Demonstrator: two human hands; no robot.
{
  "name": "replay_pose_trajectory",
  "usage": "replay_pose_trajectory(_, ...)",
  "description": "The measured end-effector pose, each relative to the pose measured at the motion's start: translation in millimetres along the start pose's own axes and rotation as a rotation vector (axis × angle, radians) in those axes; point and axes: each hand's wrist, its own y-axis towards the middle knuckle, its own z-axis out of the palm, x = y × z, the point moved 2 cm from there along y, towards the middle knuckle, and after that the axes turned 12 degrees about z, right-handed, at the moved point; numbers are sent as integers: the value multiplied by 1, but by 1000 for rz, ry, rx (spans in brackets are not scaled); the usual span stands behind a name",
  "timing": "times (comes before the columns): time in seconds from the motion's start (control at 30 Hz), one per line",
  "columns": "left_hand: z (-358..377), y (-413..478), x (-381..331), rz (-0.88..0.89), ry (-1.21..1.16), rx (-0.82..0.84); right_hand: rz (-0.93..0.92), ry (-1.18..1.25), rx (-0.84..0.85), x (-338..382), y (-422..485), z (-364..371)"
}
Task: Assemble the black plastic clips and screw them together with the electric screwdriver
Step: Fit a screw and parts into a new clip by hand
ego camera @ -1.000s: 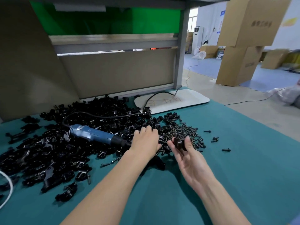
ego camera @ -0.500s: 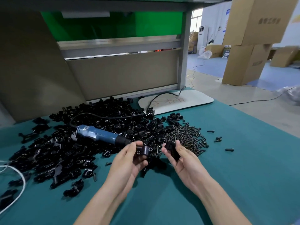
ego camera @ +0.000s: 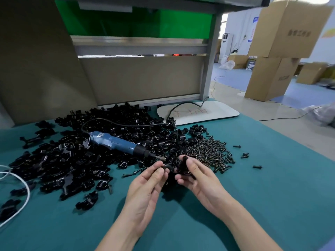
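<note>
Blur obscures left clip half (ego camera: 167, 167), pinched in left hand (ego camera: 145, 186), and right clip half (ego camera: 183, 164), pinched in right hand (ego camera: 202, 181).

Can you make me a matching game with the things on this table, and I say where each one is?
1. electric screwdriver
2. pile of screws
3. white cord
4. left hand

A. pinches a black clip piece
B. lies on the heap of black clips
C. at the left edge of the table
D. just right of the heap

Pairs: 1-B, 2-D, 3-C, 4-A
</note>
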Motion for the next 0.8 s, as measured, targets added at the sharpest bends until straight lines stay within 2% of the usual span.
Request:
replay_pose_trajectory(0.1, 1, 1, 3, 76, 90, 17, 4, -57, 45, -6, 0, 5)
replay_pose_trajectory(0.23, 5, -2, 7, 173, 344, 110, -13, -105, 60, -9, 0, 6)
replay_pose_trajectory(0.47, 7, -10, 14, 267, 550, 210, -70, -189, -10, -12, 1, 7)
replay_pose_trajectory(0.63, 7, -11, 10, 360, 576, 159, -123, -214, -35, -8, 0, 6)
replay_pose_trajectory(0.8, 4, -10, 14, 342, 598, 198, -151, -265, -12, -11, 0, 6)
